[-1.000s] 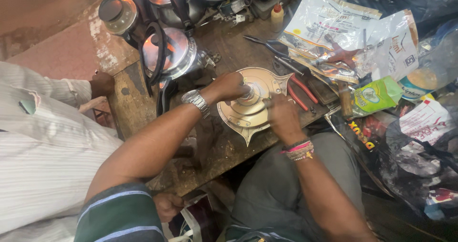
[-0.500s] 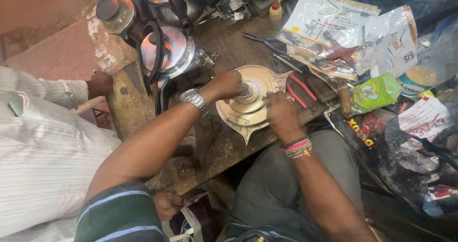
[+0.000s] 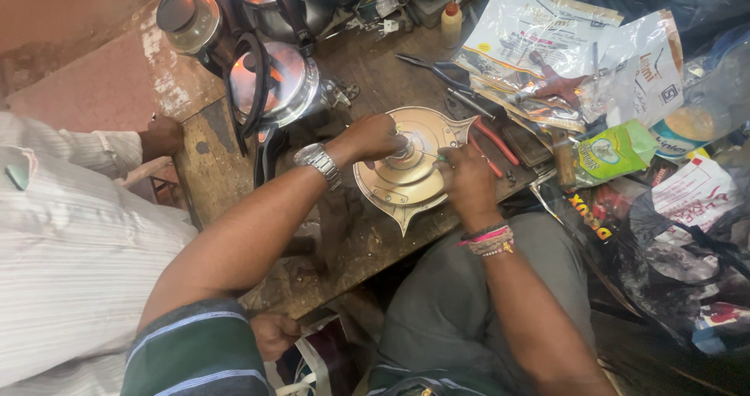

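A round brass-coloured metal plate [image 3: 406, 179] with pointed lobes lies on the worn wooden workbench [image 3: 355, 244]. My left hand [image 3: 373, 138], a metal watch on its wrist, rests on the plate's upper left and presses at its raised centre hub. My right hand [image 3: 466, 179], with coloured bands on the wrist, sits on the plate's right side and pinches a thin metal tool [image 3: 430, 155] whose tip points at the hub. What the fingers hide on the hub cannot be made out.
Pressure cookers [image 3: 275, 83] with black handles stand at the bench's back left. Red-handled pliers [image 3: 491, 140] lie right of the plate, plastic packets [image 3: 547, 44] and bags beyond. A person in a white striped shirt [image 3: 70, 255] stands at the left, hand [image 3: 162, 137] on the bench edge.
Both hands stay on the brass plate with only small shifts. The person at the left has moved slightly.
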